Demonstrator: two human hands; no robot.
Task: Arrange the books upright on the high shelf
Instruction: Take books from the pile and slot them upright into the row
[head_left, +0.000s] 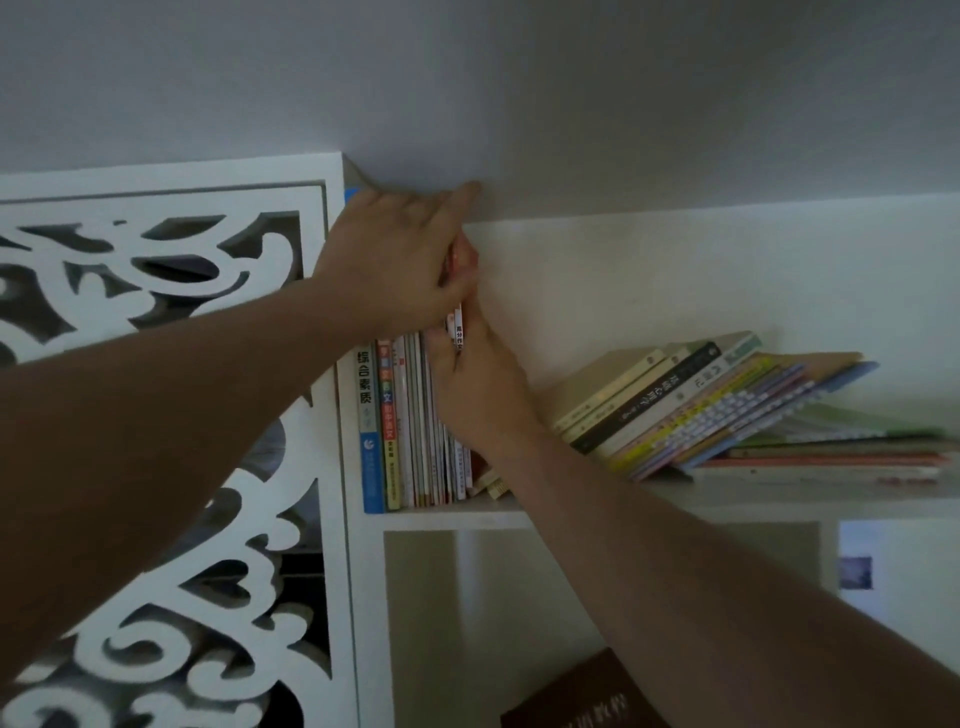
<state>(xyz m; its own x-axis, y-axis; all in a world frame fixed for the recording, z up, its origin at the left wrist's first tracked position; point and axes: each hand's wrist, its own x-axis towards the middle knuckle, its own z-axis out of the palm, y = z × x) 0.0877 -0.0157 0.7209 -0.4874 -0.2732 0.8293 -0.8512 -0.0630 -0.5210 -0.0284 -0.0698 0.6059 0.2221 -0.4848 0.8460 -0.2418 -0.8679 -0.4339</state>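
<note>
At the left end of the high shelf, a row of upright books stands pressed against the white side panel, led by a thick blue-spined book. The left hand lies over the tops of this row with fingers spread and curled down, clasping the upper edge of a thin red-and-white book at the row's right end. The right hand is flat against that same book's outer face, fingers pointing up, pushing it toward the panel. Toward the right end of the shelf, a leaning pile of books slumps over some flat-lying ones, well apart from the row. Most of these look like thin paperbacks and workbooks: light, but floppy, with glossy covers likely to slide against one another. Singly they would probably bend or topple, so they are best taken a few at a time, pinched across the spines near the middle, with the other hand bracing the row's free end. The thicker, stiffer volumes in the pile would serve well as a bookend. A small object at the foot of the row is too hidden to identify.
</note>
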